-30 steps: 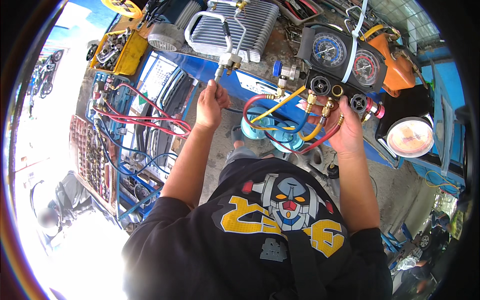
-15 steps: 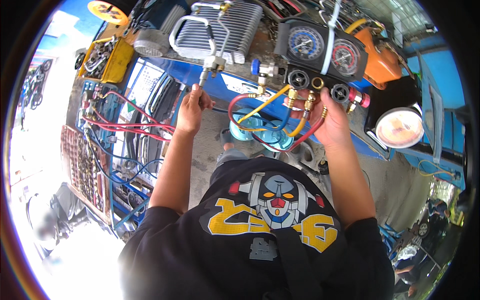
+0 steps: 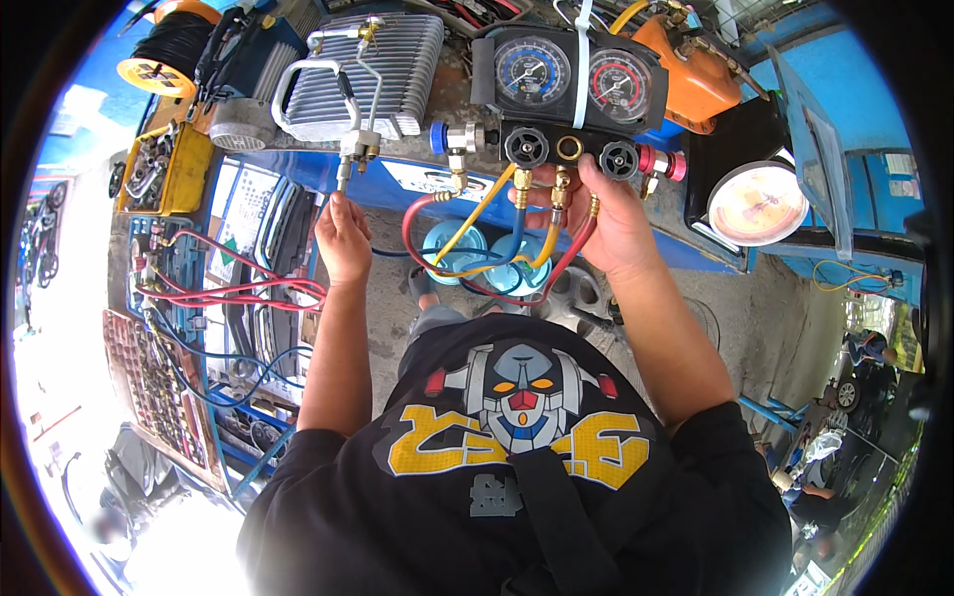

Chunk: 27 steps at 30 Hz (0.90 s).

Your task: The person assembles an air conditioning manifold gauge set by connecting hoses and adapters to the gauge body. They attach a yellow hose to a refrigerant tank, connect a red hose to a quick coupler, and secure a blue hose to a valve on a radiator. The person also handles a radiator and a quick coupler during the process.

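Observation:
My left hand is closed, thumb and fingers pinched round the lower end of a metal pipe fitting. That fitting hangs from the valve block of a finned aluminium evaporator on the bench. My right hand grips a manifold gauge set from below, its thumb on the front beside the right black knob. A blue gauge and a red gauge top the manifold. Blue, yellow and red hoses loop beneath it; some of my fingers are hidden behind them.
A yellow bin of metal parts, a cable reel and red hoses are at left. An orange jug and a round white-rimmed container stand at right. Light-blue tubs sit on the floor below.
The view has shifted, so the bench things appear farther left and more shows on the right. Both hands keep the same holds on the fitting and the gauge set.

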Each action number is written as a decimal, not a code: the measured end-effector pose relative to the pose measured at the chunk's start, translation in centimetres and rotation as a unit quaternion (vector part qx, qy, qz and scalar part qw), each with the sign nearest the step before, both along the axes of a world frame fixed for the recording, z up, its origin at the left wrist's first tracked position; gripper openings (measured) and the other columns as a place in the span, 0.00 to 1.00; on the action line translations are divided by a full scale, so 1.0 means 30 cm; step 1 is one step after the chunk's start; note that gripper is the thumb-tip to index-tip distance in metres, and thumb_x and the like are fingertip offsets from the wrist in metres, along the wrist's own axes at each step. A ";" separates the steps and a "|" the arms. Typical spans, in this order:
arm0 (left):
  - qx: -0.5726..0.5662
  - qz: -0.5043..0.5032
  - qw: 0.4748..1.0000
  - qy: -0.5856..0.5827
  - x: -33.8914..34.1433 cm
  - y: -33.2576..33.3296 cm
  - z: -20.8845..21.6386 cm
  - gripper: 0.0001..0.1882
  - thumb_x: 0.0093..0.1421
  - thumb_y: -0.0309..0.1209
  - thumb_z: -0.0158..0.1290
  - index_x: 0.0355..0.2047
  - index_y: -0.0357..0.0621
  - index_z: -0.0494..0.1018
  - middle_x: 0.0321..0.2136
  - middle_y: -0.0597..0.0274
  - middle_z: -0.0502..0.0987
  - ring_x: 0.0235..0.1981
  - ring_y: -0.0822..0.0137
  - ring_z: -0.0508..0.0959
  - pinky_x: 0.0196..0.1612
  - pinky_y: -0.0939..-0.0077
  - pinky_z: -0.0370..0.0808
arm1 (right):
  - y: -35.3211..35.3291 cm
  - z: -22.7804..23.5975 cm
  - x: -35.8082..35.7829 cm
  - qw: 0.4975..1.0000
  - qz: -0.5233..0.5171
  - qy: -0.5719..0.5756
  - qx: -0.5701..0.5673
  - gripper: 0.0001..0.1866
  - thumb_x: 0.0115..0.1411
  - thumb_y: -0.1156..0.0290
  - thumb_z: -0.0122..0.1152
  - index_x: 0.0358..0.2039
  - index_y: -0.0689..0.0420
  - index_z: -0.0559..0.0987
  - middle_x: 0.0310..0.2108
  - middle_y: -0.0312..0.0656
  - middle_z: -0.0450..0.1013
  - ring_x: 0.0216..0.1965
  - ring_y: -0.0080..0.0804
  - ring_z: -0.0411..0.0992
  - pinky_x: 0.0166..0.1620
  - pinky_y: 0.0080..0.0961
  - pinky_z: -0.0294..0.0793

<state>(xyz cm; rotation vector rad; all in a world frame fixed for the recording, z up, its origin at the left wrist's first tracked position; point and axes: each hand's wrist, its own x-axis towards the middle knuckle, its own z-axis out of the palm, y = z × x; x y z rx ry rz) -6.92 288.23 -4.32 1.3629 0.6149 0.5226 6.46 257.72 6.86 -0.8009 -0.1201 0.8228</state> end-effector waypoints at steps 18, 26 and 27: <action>0.044 -0.391 0.919 -0.019 -0.017 -0.205 0.313 0.20 0.68 0.32 0.54 0.57 0.33 0.70 0.45 0.58 0.78 0.46 0.68 0.77 0.52 0.73 0.73 | 0.050 0.036 -0.053 0.999 -0.039 -0.003 -0.023 0.19 0.67 0.62 0.61 0.51 0.63 0.75 0.47 0.55 0.79 0.45 0.47 0.81 0.43 0.42 0.83; -0.253 -0.498 0.829 -0.003 0.215 -0.320 0.308 0.20 0.66 0.38 0.60 0.52 0.37 0.73 0.45 0.62 0.80 0.50 0.67 0.78 0.52 0.72 0.75 | 0.111 0.122 -0.140 0.987 -0.080 -0.030 -0.139 0.17 0.67 0.60 0.62 0.47 0.61 0.79 0.40 0.42 0.80 0.36 0.33 0.81 0.39 0.32 0.84; -0.285 -0.519 0.805 -0.046 0.223 -0.308 0.307 0.20 0.67 0.37 0.59 0.53 0.38 0.73 0.46 0.61 0.79 0.50 0.66 0.78 0.52 0.70 0.77 | 0.119 0.134 -0.156 0.977 -0.088 -0.047 -0.190 0.19 0.67 0.58 0.63 0.47 0.62 0.78 0.40 0.41 0.80 0.37 0.31 0.80 0.39 0.27 0.82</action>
